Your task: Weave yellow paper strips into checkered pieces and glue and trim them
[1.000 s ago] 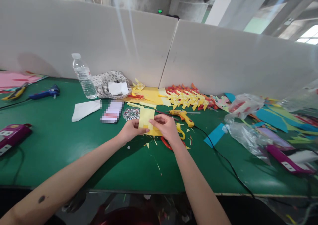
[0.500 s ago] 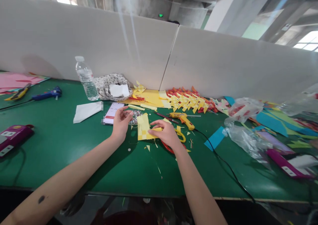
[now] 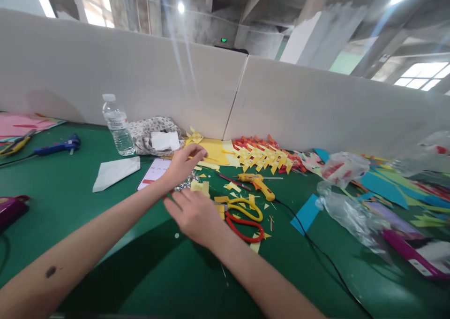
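Note:
My left hand (image 3: 188, 164) reaches across beside the phone (image 3: 153, 171), over a small clear packet of shiny pieces (image 3: 186, 183). Its fingers are loosely bent and apart, with nothing visible in them. My right hand (image 3: 197, 216) lies palm down in front of the packet, fingers spread and pointing left; their tips are near the packet's lower edge. Part of a yellow woven paper piece (image 3: 200, 186) shows just beyond the right hand, which hides the rest. Beside that hand rest scissors with red and yellow handles (image 3: 245, 225).
Behind lie yellow woven paper shapes (image 3: 262, 155) and a yellow sheet (image 3: 214, 150). A yellow glue gun (image 3: 259, 183) with a black cord sits to the right. A water bottle (image 3: 119, 126), white paper (image 3: 116, 172) and blue glue gun (image 3: 58, 145) are left; plastic bags (image 3: 348, 211) lie right.
My right hand has let go of the yellow woven paper and moved left toward the packet. My left hand has moved forward and right. The scissors are now uncovered; the view has tilted up.

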Tool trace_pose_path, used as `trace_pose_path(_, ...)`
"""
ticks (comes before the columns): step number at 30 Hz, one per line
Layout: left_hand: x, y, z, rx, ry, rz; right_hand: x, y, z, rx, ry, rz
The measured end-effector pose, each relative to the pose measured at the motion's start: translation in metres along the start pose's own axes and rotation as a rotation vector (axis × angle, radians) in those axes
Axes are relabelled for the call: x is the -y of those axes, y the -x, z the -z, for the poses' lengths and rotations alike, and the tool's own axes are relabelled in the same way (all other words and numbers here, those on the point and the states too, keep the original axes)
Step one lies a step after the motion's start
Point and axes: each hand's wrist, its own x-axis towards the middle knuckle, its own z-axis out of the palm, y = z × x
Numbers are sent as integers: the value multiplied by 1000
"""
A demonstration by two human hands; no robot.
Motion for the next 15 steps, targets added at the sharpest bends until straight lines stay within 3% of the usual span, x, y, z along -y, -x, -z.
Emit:
trace_pose_path(2, 21, -18, 8, 47, -221, -4, -40, -4, 6, 27, 0, -18)
trace_pose_path(4, 43, -35, 15, 181, -503, 9, -90, -9, 7, 158, -22, -110)
trace_pose_path(7, 71, -59, 17, 387, -924, 11, -160, -14, -6, 384, -106, -374)
trace_pose_path(8, 79, -65, 17, 415, -958, 25, -177, -14, -15, 432, -178, -492)
trace_pose_path(11, 96, -80, 15, 449, -1010, 39, -200, -12, -46, 498, -266, -593)
trace_pose_path(15, 106, -84, 21, 504, -1068, -11, -193, -12, -69, 635, -433, -607)
